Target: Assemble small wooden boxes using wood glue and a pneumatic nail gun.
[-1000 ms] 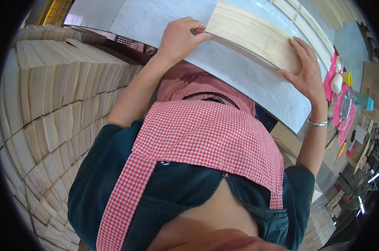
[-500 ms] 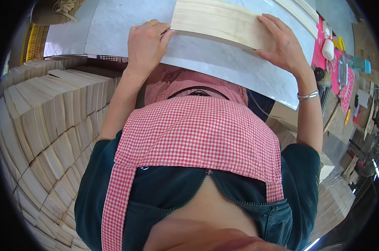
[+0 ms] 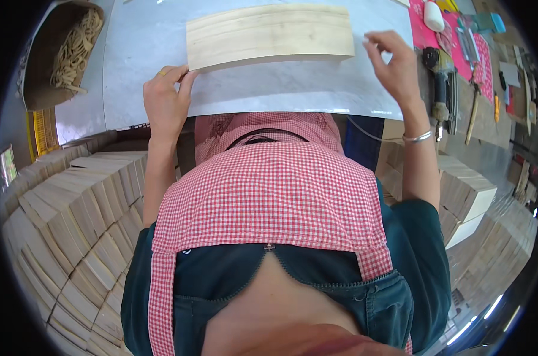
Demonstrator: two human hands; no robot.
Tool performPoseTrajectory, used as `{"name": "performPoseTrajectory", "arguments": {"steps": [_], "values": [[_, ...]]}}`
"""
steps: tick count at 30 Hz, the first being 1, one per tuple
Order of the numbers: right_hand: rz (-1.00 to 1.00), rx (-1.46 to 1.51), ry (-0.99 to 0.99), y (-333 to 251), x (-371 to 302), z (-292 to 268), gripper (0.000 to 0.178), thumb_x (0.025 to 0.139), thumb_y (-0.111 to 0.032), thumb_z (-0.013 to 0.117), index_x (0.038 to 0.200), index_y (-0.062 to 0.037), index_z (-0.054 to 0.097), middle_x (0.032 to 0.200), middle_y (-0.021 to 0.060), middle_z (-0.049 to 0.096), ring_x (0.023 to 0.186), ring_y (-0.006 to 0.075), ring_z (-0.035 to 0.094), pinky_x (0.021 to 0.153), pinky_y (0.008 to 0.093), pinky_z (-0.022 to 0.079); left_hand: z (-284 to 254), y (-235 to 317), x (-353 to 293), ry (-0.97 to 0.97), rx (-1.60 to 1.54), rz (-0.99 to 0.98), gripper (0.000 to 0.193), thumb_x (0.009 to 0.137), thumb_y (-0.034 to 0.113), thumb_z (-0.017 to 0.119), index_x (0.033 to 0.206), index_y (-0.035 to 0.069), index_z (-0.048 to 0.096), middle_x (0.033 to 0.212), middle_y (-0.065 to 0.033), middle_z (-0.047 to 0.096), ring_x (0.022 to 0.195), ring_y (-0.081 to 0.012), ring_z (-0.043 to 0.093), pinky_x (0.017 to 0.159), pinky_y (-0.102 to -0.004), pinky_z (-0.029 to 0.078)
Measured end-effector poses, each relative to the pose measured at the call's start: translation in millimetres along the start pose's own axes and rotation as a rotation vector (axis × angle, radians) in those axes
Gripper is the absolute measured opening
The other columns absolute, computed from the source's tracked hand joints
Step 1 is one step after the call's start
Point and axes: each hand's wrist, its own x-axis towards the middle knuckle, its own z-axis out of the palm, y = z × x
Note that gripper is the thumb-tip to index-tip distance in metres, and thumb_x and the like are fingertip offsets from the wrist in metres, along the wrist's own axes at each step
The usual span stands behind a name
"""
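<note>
A pale wooden board (image 3: 269, 34) lies lengthwise across the light, marbled tabletop (image 3: 257, 89). At its near left corner my left hand (image 3: 165, 101) pinches the edge between thumb and fingers, with a ring on one finger. My right hand (image 3: 395, 66) is raised just beyond the board's right end, not touching it. Its thumb and forefinger are curved with a gap between them, and nothing is held.
Several stacks of wooden pieces (image 3: 91, 196) rise at the left, with more (image 3: 465, 190) at the right. A box of tan strips (image 3: 73, 53) stands at the far left. A power tool (image 3: 440, 83) and a white bottle (image 3: 433, 16) lie on the right.
My right hand has come off the board's right end. The view has shifted, and the board lies straighter across the table. My left hand stays at the near left corner.
</note>
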Motion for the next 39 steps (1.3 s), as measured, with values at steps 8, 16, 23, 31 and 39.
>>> {"name": "performPoseTrajectory", "arguments": {"steps": [8, 16, 23, 31, 39], "values": [[0.181, 0.005, -0.067, -19, -28, 16, 0.01, 0.086, -0.003, 0.073, 0.096, 0.0003, 0.074, 0.081, 0.0044, 0.068, 0.063, 0.0149, 0.056, 0.06, 0.026, 0.047, -4, 9, 6, -0.036, -0.065, -0.034, 0.016, 0.085, 0.009, 0.076, 0.094, -0.004, 0.075, 0.082, -0.0089, 0.071, 0.068, -0.0198, 0.061, 0.066, -0.0299, 0.048], [0.188, 0.1, -0.196, -12, -16, 10, 0.006, 0.085, -0.002, 0.072, 0.088, 0.0027, 0.074, 0.074, 0.0048, 0.068, 0.057, 0.0168, 0.053, 0.057, 0.0279, 0.044, -6, 7, 6, -0.067, -0.078, -0.064, 0.016, 0.085, 0.009, 0.075, 0.095, -0.004, 0.075, 0.082, -0.0093, 0.072, 0.071, -0.0212, 0.062, 0.069, -0.0311, 0.049], [0.24, 0.123, -0.324, -2, -11, 7, 0.011, 0.087, -0.005, 0.071, 0.094, 0.0031, 0.074, 0.08, 0.0058, 0.07, 0.059, 0.0175, 0.054, 0.058, 0.0289, 0.045, -22, 8, 19, -0.169, -0.052, -0.118, 0.02, 0.084, 0.01, 0.077, 0.099, -0.003, 0.074, 0.088, -0.0098, 0.073, 0.07, -0.0217, 0.064, 0.069, -0.0291, 0.05], [0.357, 0.334, 0.254, 5, 15, 50, 0.017, 0.087, -0.007, 0.07, 0.101, 0.0012, 0.074, 0.089, 0.0062, 0.069, 0.067, 0.0178, 0.059, 0.06, 0.0296, 0.048, 33, 118, 80, -0.278, 0.052, 0.492, 0.04, 0.072, 0.03, 0.086, 0.096, 0.01, 0.061, 0.143, -0.0143, 0.055, 0.128, -0.032, 0.051, 0.111, -0.0464, 0.034], [0.405, 0.197, 0.29, -9, 21, 69, 0.015, 0.087, -0.009, 0.07, 0.099, -0.0006, 0.074, 0.085, 0.0058, 0.066, 0.069, 0.019, 0.061, 0.063, 0.0299, 0.05, 94, 129, 106, -0.375, -0.111, 0.556, 0.045, 0.063, 0.03, 0.089, 0.085, 0.01, 0.056, 0.143, -0.0184, 0.051, 0.127, -0.0347, 0.048, 0.107, -0.0468, 0.036]]}}
